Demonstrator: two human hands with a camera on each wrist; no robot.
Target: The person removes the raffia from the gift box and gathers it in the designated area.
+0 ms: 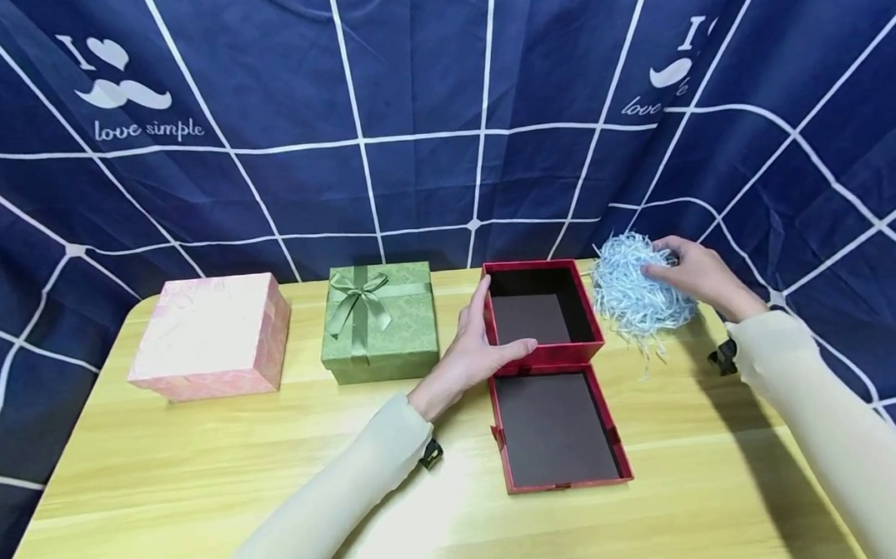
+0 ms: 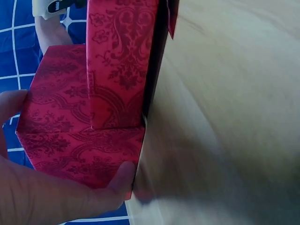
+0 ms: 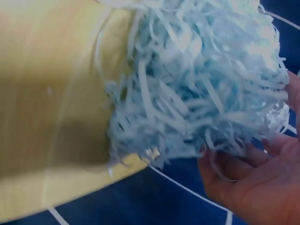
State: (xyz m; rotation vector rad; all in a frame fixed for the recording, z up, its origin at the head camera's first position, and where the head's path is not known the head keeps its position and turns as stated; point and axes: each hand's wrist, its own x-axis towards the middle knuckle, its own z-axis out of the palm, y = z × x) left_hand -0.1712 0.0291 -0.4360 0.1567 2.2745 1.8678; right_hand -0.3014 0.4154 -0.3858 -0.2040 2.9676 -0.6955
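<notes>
red box (image 1: 552, 356), open | pale-blue shreds (image 1: 631, 288), bunched, beside it

Left arm in loose cream fabric sleeve (image 1: 337, 493) angles forward from lower left; bare left hand (image 1: 470, 354) spread, fingers straight, thumb splayed right. Right arm in cream fabric sleeve (image 1: 837, 429) from lower right; bare right hand (image 1: 695, 274) pinching, pointing left.

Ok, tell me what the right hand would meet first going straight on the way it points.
The shredded paper, which the right hand already holds; past that, probably the red box, though the hand's height is hard to judge.
</notes>
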